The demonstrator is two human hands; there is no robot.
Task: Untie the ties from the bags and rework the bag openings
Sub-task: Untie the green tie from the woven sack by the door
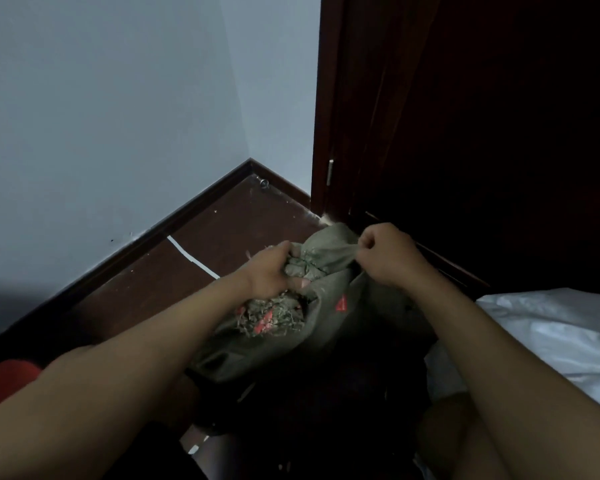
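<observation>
The bag (326,306) sits at 6 o'clock on the dark floor (201,258), before the door (465,133). My left hand (274,271) clutches its bunched mouth; my right hand (385,254) pinches a twist of cloth at 3 o'clock. The cloth looks soft, limp, probably light, so grip near the gather. Wall (118,116) at 10 o'clock, white sheet (551,327) at 4.

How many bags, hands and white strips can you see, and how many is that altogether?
Bags: 2, a green bag gripped by both hands and a white bag at the right
Hands: 2, left hand and right hand
White strips: 1, a strip on the floor
Total: 5
</observation>
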